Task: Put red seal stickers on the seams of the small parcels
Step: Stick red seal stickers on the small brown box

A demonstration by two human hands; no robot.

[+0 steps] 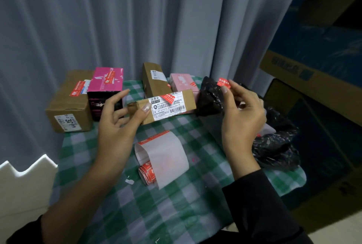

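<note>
1. A red sticker [223, 83] is pinched between the thumb and forefinger of the right hand [242, 114], raised at the far right of the row of parcels.
2. The sticker sits at the top edge of a black parcel [208, 98]. Whether the two touch cannot be told.
3. The left hand [117, 124] holds the left end of a long box [172, 104]: thumb on its top face, forefinger stretched out behind, the other fingers curled under.
4. The long box lies crosswise, its right end against the black parcel. Its white label already carries a red seal [168, 97].
5. A roll [162, 157] of stickers lies on the tabletop [121, 214] between the hands, white backing paper unrolled over it and red stickers showing at its near end.
6. Behind the long box stand an upright box [152, 79] and a pink box [181, 83].
7. At the far left sit a brown box [68, 106] and a magenta box [106, 84] side by side, each with a red seal on top.
8. A crumpled black bag [278, 145] lies at the tabletop's right edge, beyond the right wrist.
9. The tabletop has a green checked cloth. A grey curtain [117, 18] hangs behind it, and large cartons [313, 79] are stacked to the right.
</note>
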